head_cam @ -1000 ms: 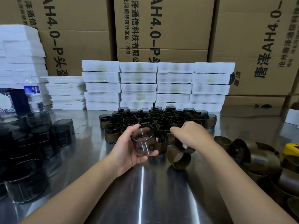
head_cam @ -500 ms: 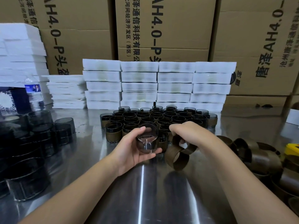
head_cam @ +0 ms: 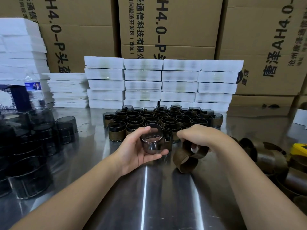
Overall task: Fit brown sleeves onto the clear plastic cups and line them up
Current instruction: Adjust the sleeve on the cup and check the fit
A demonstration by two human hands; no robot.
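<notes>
**Cup tipped sideways, ready for its sleeve**

The left hand [head_cam: 136, 151] cradles a bare cup [head_cam: 152, 140] between thumb and fingers, tipped on its side, probably so a sleeve can slide on. The right hand [head_cam: 197, 136] pinches linked brown sleeves [head_cam: 187, 156] just above the tabletop [head_cam: 149, 196]. The cup is smoky, see-through, short; finished cups [head_cam: 162, 118] stand in rows behind.

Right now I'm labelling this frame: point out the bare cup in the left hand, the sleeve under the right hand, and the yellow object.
bare cup [head_cam: 152, 141], head view, clear side wall
sleeve [head_cam: 184, 161], head view, brown outer band
yellow object [head_cam: 299, 147], head view, top face
</notes>
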